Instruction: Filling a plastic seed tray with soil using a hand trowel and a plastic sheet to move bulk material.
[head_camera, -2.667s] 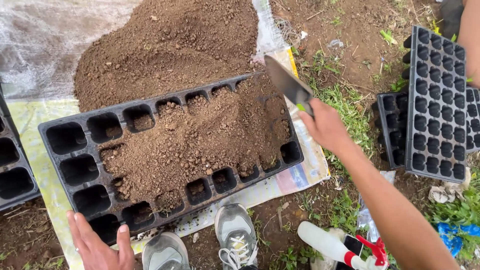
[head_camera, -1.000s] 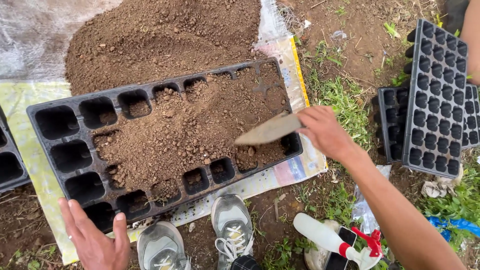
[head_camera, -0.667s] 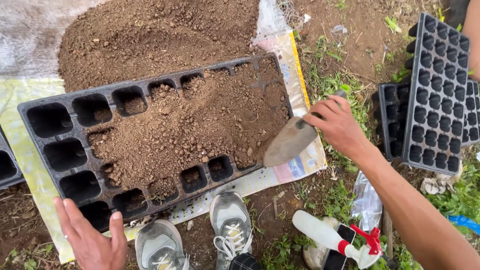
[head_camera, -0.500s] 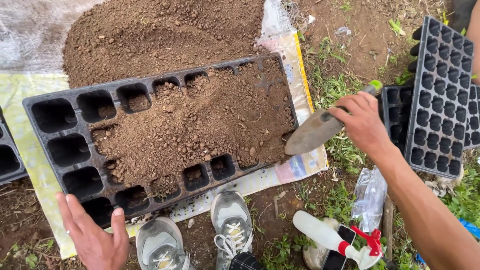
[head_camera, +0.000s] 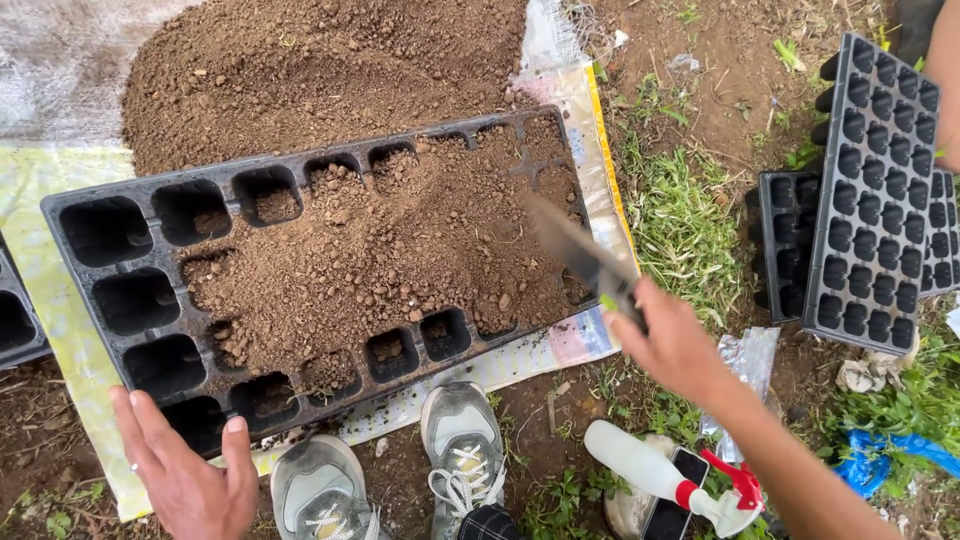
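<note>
1. Right hand (head_camera: 672, 345) clenched on a trowel (head_camera: 585, 258), blade blurred, over the right end of the black seed tray (head_camera: 110, 215).
2. Left hand (head_camera: 190, 478) open, fingers at the tray's near-left corner.
3. Soil heaped across the tray's middle cells; left cells bare.
4. Soil pile (head_camera: 320, 70) beyond; stacked empty trays (head_camera: 865, 200) far right; spray bottle (head_camera: 660, 478) and grey shoes (head_camera: 465, 440) near.

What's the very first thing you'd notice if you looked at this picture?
The big black seedling tray in the middle, heaped with brown soil. At its right end, the right hand holds a trowel over the soil. The left hand rests at the tray's near left corner.
</note>
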